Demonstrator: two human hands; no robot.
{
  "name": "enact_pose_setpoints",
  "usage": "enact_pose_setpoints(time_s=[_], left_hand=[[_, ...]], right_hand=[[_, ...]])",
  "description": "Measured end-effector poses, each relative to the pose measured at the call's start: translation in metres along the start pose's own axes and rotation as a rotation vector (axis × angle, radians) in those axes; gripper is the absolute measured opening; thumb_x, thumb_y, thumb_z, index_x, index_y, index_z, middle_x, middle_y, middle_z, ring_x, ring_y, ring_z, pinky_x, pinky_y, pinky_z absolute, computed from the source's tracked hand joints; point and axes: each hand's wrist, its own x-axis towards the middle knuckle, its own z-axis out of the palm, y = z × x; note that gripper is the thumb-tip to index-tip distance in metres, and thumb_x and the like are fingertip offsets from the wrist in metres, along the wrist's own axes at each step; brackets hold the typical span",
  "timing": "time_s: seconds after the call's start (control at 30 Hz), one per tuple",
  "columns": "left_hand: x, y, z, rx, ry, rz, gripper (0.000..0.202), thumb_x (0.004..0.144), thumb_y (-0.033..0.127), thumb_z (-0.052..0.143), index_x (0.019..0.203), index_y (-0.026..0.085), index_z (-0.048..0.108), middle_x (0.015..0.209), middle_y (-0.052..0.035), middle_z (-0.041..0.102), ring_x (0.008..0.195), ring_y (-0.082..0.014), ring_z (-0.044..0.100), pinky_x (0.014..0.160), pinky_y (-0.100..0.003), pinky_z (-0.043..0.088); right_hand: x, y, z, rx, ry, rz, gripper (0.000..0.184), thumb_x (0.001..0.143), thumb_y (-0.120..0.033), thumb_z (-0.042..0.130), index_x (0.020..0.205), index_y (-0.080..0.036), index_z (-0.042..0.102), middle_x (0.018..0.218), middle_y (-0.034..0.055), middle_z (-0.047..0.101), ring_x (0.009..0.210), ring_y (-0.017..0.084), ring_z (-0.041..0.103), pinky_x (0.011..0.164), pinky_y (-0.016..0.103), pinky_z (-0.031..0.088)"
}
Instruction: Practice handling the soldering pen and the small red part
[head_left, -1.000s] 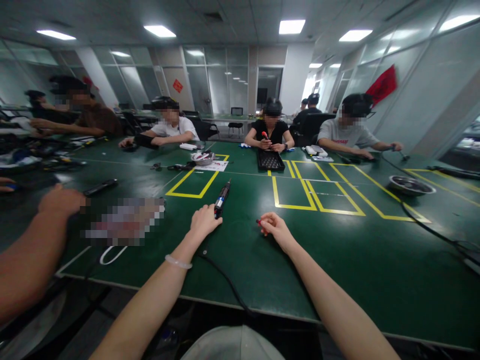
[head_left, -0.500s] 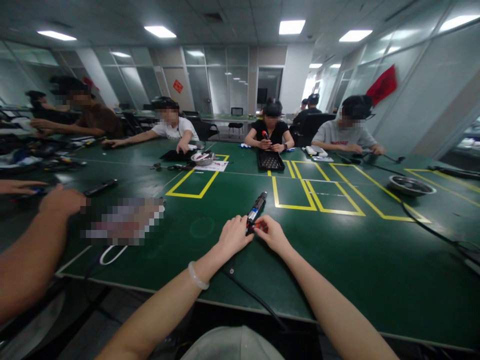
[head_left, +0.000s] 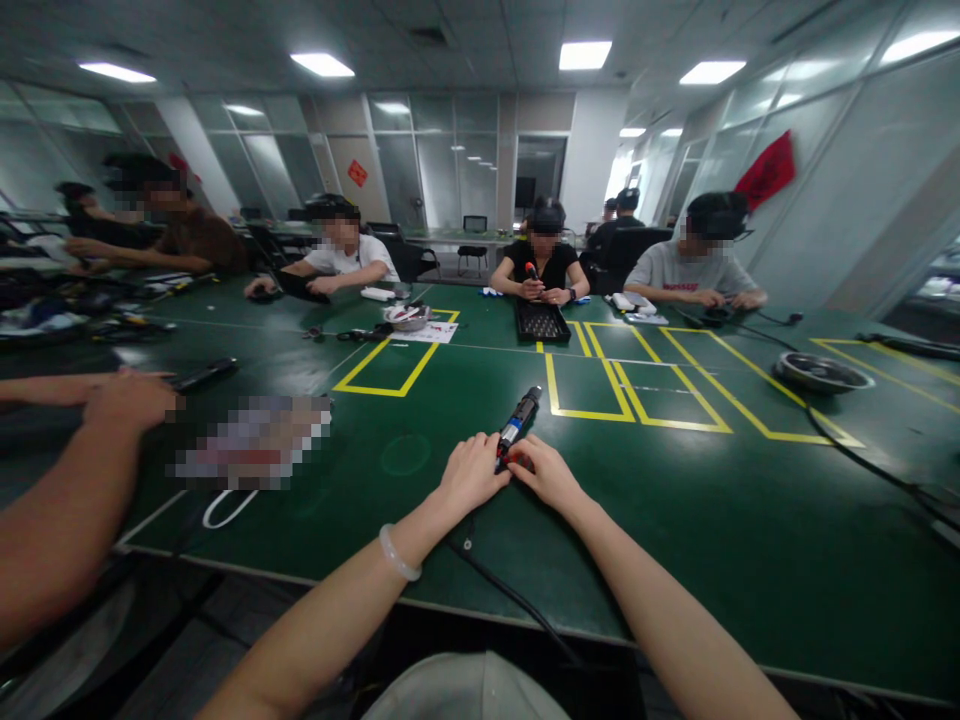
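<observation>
A black electric screwdriver (head_left: 520, 418) with a blue-and-white label lies on the green table in front of me, its metal tip pointing away and slightly right. My left hand (head_left: 474, 470) is closed over its near end from the left, covering most of that part. From the other side my right hand (head_left: 545, 468) has its thumb and fingers bent together against the same near end, where a bit of red-orange shows. What exactly the right fingertips pinch is hidden. A black cord (head_left: 506, 588) runs from beneath my hands over the table's front edge.
At left are a co-worker's arms (head_left: 112, 430), a black tool (head_left: 204, 374) and a blurred-out pouch (head_left: 255, 440) with a white strap. Several people sit opposite, near a black tray (head_left: 542, 340). A round speaker-like part (head_left: 823, 372) lies at right. Yellow tape (head_left: 592, 413) marks rectangles.
My hands stay at the screwdriver's near end, almost unmoved. Across the table, the person in white has lifted a dark flat thing and drawn it leftward. The left neighbour's hands have come together.
</observation>
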Motion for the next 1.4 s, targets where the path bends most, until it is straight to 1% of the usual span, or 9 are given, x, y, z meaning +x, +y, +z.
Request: enact_pose_setpoints(time_s=[0.13,0.27,0.47,0.63,0.73,0.87,1.1,1.27,1.4], left_hand=[[0.0,-0.002,0.001,-0.034,-0.009,-0.01,0.039,0.084,0.043,0.054,0.116,0.02,0.05,0.11,-0.0102,0.057,0.102,-0.0249,0.056,0.085,-0.035,0.042],[0.0,-0.003,0.004,-0.054,0.022,0.024,0.045,0.084,0.041,0.054,0.123,0.02,0.046,0.119,-0.0102,0.053,0.104,-0.0239,0.054,0.085,-0.034,0.043],[0.0,-0.001,0.002,-0.016,0.023,0.046,0.052,0.084,0.043,0.054,0.128,0.019,0.042,0.119,-0.0114,0.052,0.104,-0.0248,0.055,0.084,-0.034,0.044],[0.002,0.001,0.001,0.011,0.017,0.041,0.057,0.085,0.047,0.053,0.132,0.018,0.04,0.119,-0.0128,0.053,0.105,-0.0259,0.055,0.085,-0.036,0.043],[0.004,0.002,0.004,0.027,0.026,0.035,0.056,0.086,0.045,0.052,0.133,0.016,0.041,0.116,-0.0132,0.054,0.104,-0.0265,0.055,0.085,-0.036,0.043],[0.005,0.004,0.007,0.035,0.036,0.01,0.053,0.088,0.042,0.049,0.134,0.016,0.041,0.117,-0.0138,0.054,0.104,-0.0266,0.055,0.086,-0.037,0.042],[0.005,0.005,0.004,0.065,0.036,0.0,0.057,0.089,0.038,0.048,0.14,0.017,0.036,0.119,-0.0137,0.053,0.107,-0.0262,0.053,0.086,-0.036,0.042],[0.005,-0.007,0.005,0.066,0.053,0.003,0.06,0.091,0.045,0.044,0.143,0.016,0.034,0.12,-0.0149,0.053,0.107,-0.0266,0.051,0.088,-0.036,0.041],[0.006,-0.028,0.003,0.079,0.033,-0.048,0.061,0.091,0.046,0.043,0.143,0.017,0.033,0.123,-0.0157,0.052,0.11,-0.0275,0.05,0.088,-0.037,0.041]], right_hand=[[-0.001,0.001,-0.002,0.02,-0.025,-0.013,0.011,0.084,-0.015,0.057,0.092,-0.019,0.062,0.087,0.0019,0.054,0.073,0.013,0.054,0.07,0.026,0.044],[0.001,0.003,0.001,0.031,0.002,-0.025,0.012,0.084,-0.013,0.058,0.092,-0.019,0.066,0.092,0.0037,0.055,0.075,0.014,0.055,0.072,0.027,0.045],[0.001,0.002,0.003,0.002,0.023,-0.024,0.013,0.086,-0.017,0.058,0.093,-0.02,0.069,0.09,0.0047,0.057,0.076,0.015,0.057,0.073,0.028,0.046],[0.0,0.002,0.003,-0.01,0.055,-0.023,0.011,0.086,-0.018,0.058,0.092,-0.02,0.067,0.091,0.0044,0.058,0.075,0.015,0.057,0.072,0.027,0.046],[0.0,0.001,0.002,0.005,0.061,-0.022,0.009,0.087,-0.021,0.058,0.087,-0.019,0.067,0.09,0.0046,0.059,0.075,0.015,0.057,0.071,0.027,0.046],[0.0,-0.003,-0.001,0.015,0.05,-0.033,0.017,0.091,-0.025,0.054,0.086,-0.019,0.069,0.091,0.0054,0.061,0.079,0.016,0.058,0.073,0.027,0.045],[-0.002,-0.006,-0.002,0.01,0.07,-0.021,0.016,0.092,-0.026,0.052,0.096,-0.021,0.067,0.094,0.0045,0.06,0.079,0.015,0.058,0.073,0.027,0.045],[-0.002,-0.001,-0.003,-0.016,0.074,0.009,0.016,0.092,-0.026,0.05,0.096,-0.021,0.065,0.09,0.003,0.058,0.074,0.014,0.057,0.071,0.026,0.044],[-0.003,0.002,-0.005,-0.024,0.075,0.026,0.015,0.092,-0.025,0.051,0.096,-0.022,0.064,0.088,0.0022,0.058,0.071,0.013,0.055,0.069,0.026,0.043]])
